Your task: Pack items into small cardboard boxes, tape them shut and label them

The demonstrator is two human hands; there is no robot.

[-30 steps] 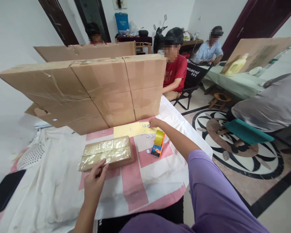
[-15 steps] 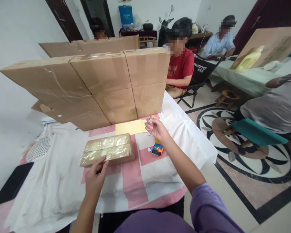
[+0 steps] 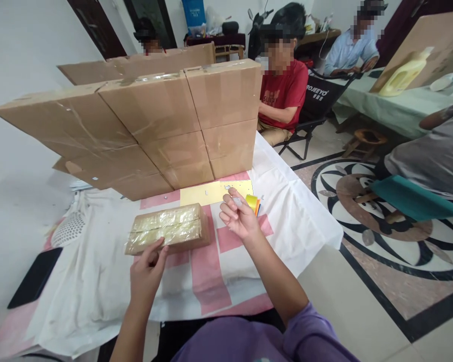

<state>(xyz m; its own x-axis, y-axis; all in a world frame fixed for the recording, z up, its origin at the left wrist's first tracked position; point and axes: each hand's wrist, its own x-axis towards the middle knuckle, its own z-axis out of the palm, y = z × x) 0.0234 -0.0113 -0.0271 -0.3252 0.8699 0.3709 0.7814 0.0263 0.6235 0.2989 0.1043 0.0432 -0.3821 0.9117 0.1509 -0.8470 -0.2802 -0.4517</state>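
Observation:
A small cardboard box (image 3: 166, 232) wrapped in clear tape lies on the white and pink tablecloth (image 3: 211, 271). My left hand (image 3: 147, 269) rests at its near edge, fingers curled and touching it. My right hand (image 3: 238, 217) hovers to the right of the box, fingers bent, pinching a small pale piece at the fingertips. Just behind that hand stands a yellow tape dispenser (image 3: 253, 203), partly hidden. A yellow sheet (image 3: 207, 191) with small white bits lies beyond it.
A wall of taped cardboard cartons (image 3: 154, 120) stands across the far side of the table. A person in a red shirt (image 3: 283, 95) sits behind it on the right; others sit further back. A patterned floor lies to the right.
My right hand has drawn back from the yellow sheet toward me, lifting off the table with a small piece in its fingers. My left hand stays at the box. The view shifted slightly.

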